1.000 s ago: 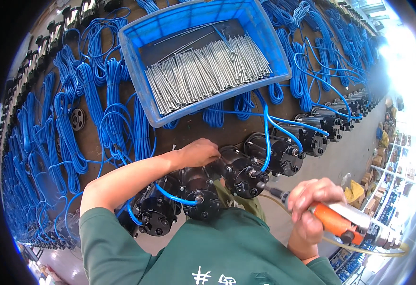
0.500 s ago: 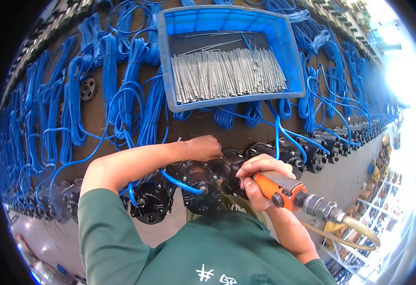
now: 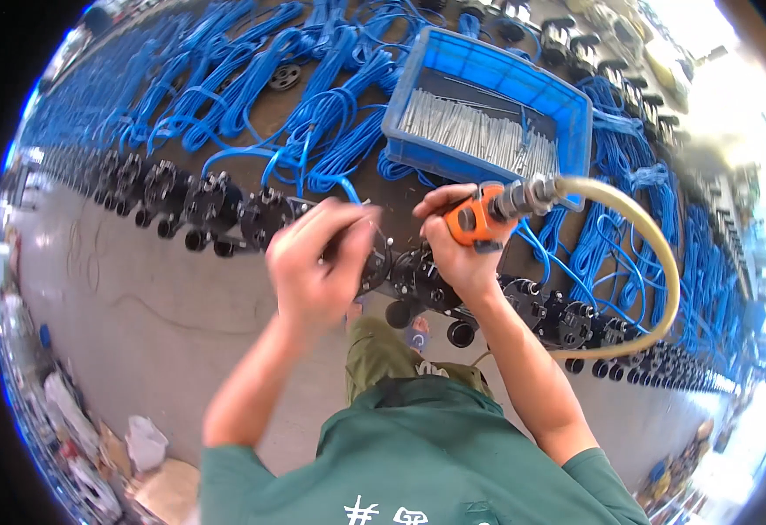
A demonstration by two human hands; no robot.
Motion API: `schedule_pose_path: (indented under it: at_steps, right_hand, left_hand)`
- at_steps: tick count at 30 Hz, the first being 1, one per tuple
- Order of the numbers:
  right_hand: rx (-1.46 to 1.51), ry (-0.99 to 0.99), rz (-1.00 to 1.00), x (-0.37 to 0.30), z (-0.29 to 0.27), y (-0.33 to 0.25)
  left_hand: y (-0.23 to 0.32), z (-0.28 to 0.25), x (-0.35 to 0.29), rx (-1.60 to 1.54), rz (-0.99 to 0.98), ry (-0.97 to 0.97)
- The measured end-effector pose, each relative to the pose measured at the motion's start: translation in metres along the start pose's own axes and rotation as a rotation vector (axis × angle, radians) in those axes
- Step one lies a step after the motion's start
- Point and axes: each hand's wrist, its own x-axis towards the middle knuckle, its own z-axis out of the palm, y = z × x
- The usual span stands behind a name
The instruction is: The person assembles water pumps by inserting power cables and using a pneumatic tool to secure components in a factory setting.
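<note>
My right hand (image 3: 460, 261) is closed around an orange air-powered driver (image 3: 477, 219), with a metal coupling and a tan hose (image 3: 670, 262) trailing from it. The tool's working end is hidden behind my fingers; just below stands a black cylindrical pump-like unit (image 3: 425, 278) in a long row. To the left, my left hand (image 3: 317, 254) hovers at the row with fingers curled and thumb drawn in. Motion blurs it, and whatever it pinches is too small to make out. A blue cable (image 3: 343, 185) runs from a unit beside that hand.
Beyond the right hand sits a blue plastic crate (image 3: 505, 70) holding many thin metal rods (image 3: 470, 127). Coiled blue cables (image 3: 251, 74) cover the brown work surface. Grey floor (image 3: 181, 341) lies along the near side, with a white bag (image 3: 146, 444) at lower left.
The view has turned, so the crate appears farther right. My left hand has come back from the far side of the units. The right hand still holds the driver, now more upright.
</note>
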Motion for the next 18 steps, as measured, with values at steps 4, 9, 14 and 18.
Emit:
schedule_pose_path:
  at_steps: [4, 9, 14, 18]
  right_hand:
    - [0.133, -0.108, -0.119, -0.001, 0.002, -0.009]
    - [0.262, -0.376, -0.045, -0.036, 0.003, -0.035]
    - [0.107, -0.497, -0.010, -0.057, 0.003, -0.010]
    - [0.136, -0.548, -0.037, -0.054, 0.003, -0.009]
  left_hand:
    - [-0.002, 0.042, -0.163, -0.432, -0.790, 0.391]
    - [-0.049, 0.157, -0.234, -1.443, -1.392, 0.378]
    - [-0.074, 0.227, -0.224, -1.928, -1.321, 0.680]
    - [-0.073, 0.236, -0.213, -1.891, -1.327, 0.764]
